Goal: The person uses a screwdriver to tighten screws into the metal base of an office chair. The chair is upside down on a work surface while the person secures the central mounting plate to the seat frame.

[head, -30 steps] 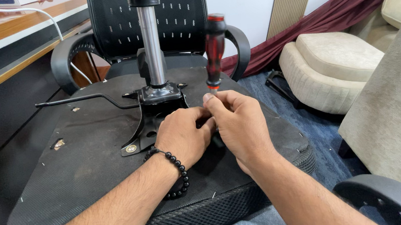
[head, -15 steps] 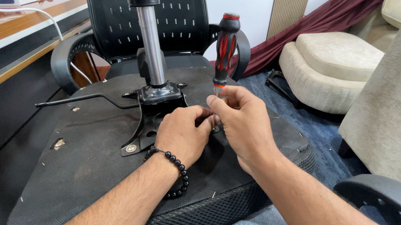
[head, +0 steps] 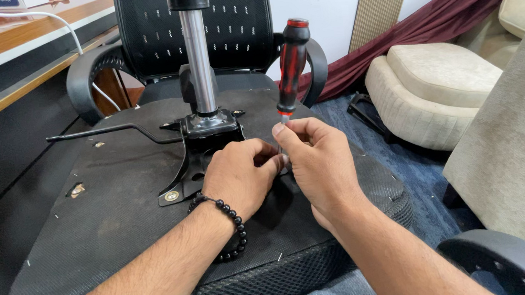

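A red-and-black screwdriver (head: 291,66) is held nearly upright over the upturned chair seat (head: 121,221), its shaft pinched by the right hand (head: 319,161); the left hand (head: 239,176) is curled closed beside it, near the metal mounting plate (head: 200,141)

Upturned black chair seat (head: 121,227), metal mounting plate (head: 201,149) bolted on it

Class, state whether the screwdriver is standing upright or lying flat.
Upright, slightly tilted: the screwdriver has its red-and-black handle on top and its shaft pointing down between the fingers of the right hand.
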